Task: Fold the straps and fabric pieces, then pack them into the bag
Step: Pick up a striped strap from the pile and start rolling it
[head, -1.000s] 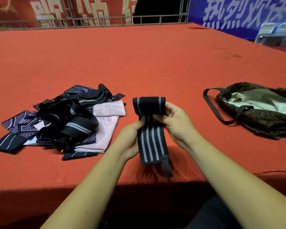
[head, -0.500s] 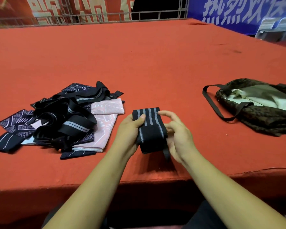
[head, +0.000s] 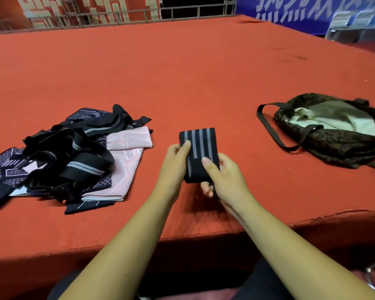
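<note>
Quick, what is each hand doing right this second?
Left hand: holding the folded striped strap by its left edge, thumb on top.
Right hand: holding the same strap at its lower right, thumb pressed across it.

It seems to be an event venue, perhaps a stage. The very wide surface (head: pixel 182 72) is covered with red cloth, a metal railing (head: pixel 195 11) runs behind it, and a red banner (head: pixel 85 9) and a blue banner (head: pixel 290 11) carry big characters, blurred here.
</note>
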`<state>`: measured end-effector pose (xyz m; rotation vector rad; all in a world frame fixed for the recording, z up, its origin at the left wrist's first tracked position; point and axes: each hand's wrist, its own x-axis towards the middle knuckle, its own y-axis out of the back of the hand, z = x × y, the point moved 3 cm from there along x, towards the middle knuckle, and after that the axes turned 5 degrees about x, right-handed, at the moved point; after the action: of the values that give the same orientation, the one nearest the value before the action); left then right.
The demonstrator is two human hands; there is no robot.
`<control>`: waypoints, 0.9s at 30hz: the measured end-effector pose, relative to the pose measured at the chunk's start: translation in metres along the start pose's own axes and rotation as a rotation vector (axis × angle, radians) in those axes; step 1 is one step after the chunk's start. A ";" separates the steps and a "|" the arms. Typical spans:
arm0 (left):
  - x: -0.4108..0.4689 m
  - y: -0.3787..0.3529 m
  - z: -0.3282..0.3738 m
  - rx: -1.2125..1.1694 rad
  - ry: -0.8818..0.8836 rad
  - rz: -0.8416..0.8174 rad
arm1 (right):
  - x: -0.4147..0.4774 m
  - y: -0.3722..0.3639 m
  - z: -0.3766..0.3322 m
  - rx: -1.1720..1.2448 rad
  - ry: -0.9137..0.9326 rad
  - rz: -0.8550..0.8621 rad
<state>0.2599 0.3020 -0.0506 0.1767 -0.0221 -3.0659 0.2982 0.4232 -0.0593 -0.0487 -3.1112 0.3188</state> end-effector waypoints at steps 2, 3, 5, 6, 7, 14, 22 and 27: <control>0.001 -0.010 -0.005 0.232 0.017 -0.141 | 0.015 0.014 0.000 0.026 -0.003 0.063; 0.002 -0.016 -0.008 0.316 -0.027 -0.196 | 0.023 0.022 0.002 0.027 -0.025 0.075; 0.010 -0.024 -0.015 0.356 -0.092 -0.205 | 0.039 0.035 0.009 0.030 -0.129 0.048; 0.018 -0.027 -0.019 0.352 -0.103 -0.179 | 0.046 0.041 0.013 0.048 -0.187 0.021; 0.026 -0.031 -0.024 0.356 -0.106 -0.149 | 0.053 0.047 0.015 0.056 -0.224 -0.006; 0.095 -0.078 -0.047 0.284 0.092 -0.200 | 0.119 0.087 0.021 -0.121 -0.153 0.248; 0.157 -0.125 -0.045 0.320 0.064 -0.188 | 0.190 0.123 0.026 -0.248 -0.140 0.405; 0.176 -0.147 -0.053 0.375 0.052 -0.155 | 0.211 0.142 0.036 -0.404 -0.120 0.465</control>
<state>0.0816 0.4358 -0.1263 0.2902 -0.6102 -3.1759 0.0912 0.5621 -0.1209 -0.7869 -3.1871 -0.3246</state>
